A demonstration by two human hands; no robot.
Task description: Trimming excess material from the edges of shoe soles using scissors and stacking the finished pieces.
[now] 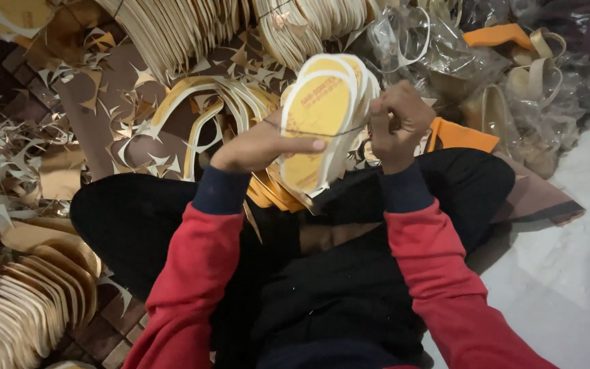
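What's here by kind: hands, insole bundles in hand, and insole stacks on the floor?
Hands: 2, left hand and right hand
Held insole bundle: 1
Floor insole stacks: 2, top stack and lower-left stack
Total: 5

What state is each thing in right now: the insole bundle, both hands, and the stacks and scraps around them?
Bundle of yellow insoles: stacked, held upright over the lap, thin band across its middle.
Left hand: gripping the bundle's side, thumb on the front insole.
Right hand: closed in a fist at the band's end.
Insole stacks: fanned in rows on the floor.
Cut scraps: scattered loose.
Plastic bags: crumpled.
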